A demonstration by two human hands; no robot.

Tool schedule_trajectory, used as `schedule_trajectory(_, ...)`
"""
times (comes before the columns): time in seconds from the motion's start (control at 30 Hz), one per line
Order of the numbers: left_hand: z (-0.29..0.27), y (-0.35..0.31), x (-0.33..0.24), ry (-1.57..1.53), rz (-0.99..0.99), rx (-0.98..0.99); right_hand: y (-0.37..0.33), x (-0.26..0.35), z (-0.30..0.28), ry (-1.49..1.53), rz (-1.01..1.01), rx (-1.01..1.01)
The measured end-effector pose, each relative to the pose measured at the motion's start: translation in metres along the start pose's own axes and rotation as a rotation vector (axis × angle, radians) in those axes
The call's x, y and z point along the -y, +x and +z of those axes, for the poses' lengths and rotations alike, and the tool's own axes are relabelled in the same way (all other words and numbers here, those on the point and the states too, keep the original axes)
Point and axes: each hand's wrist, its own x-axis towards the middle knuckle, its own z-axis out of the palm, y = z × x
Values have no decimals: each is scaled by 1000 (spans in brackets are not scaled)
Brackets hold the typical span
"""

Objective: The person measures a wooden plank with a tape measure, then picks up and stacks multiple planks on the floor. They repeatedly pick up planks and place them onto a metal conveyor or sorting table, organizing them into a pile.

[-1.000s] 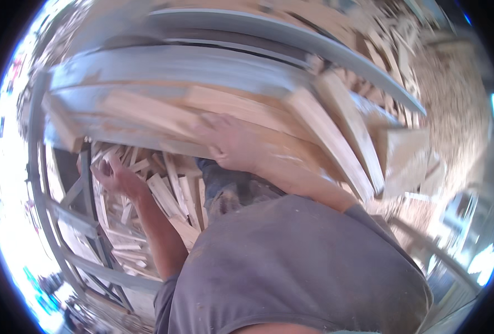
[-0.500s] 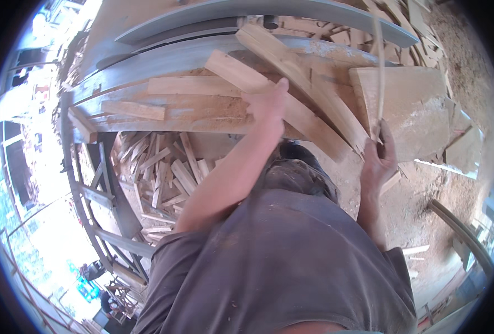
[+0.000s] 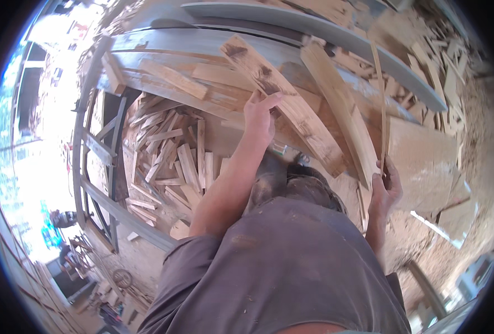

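My left hand (image 3: pixel 259 118) is closed on the near-side edge of a wooden board (image 3: pixel 302 118), its thumb lying on the top face. Dark stains mark that face, and the board slants from upper left to lower right above the bench. Between the fingers of my right hand (image 3: pixel 389 186) is the lower end of a long thin wooden strip (image 3: pixel 381 100), which points away from me. A second, thicker plank (image 3: pixel 341 106) lies between the two hands, its near end close to my right fingers.
A worn bench (image 3: pixel 163 42) dusted with sawdust carries several short wood pieces (image 3: pixel 174 79). Beyond it runs a long grey board (image 3: pixel 313 28). Offcuts (image 3: pixel 185 161) are heaped on the floor below, beside a frame (image 3: pixel 99 150) at the left. A wide panel (image 3: pixel 419 150) lies at the right.
The board in my left hand has turned and now shows a stained face instead of a plain one. My right hand still holds the thin strip. The whole view has shifted.
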Motion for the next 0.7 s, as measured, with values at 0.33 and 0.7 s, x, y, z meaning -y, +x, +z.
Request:
schedule_trajectory(0.33, -27, 25, -63, -455, 155, -21, 62, 11, 0, -473, -145, 296)
schedule_trajectory(0.7, -36, 75, -59, -494, 277, -61, 102, 68, -31, -591, 98, 549)
